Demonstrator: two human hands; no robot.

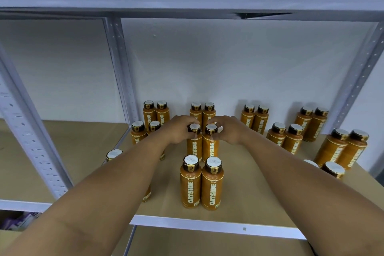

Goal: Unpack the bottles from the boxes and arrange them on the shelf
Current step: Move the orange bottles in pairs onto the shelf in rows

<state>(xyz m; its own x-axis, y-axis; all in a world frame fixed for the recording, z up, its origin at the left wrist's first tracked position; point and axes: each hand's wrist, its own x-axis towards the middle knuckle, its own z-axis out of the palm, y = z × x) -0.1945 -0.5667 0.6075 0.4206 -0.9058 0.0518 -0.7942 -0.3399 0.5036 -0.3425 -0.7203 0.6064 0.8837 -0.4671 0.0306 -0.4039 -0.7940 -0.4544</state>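
Several orange OATSIDE bottles with dark caps stand in pairs on the brown shelf board (249, 189). My left hand (178, 131) pinches the cap of the left bottle (194, 147) of the middle pair. My right hand (227, 130) pinches the cap of the right bottle (211, 148) beside it. Both bottles stand upright on the board, touching each other. A front pair (201, 185) stands just before them and a back pair (202, 111) behind. My left forearm hides part of the pairs on the left.
Further pairs stand at the left (143, 129), at the back right (255, 118) and along the right edge (342, 147). Grey metal uprights (120, 64) frame the bay, with an upper shelf (187, 13) overhead. A white front rail (207, 224) edges the board.
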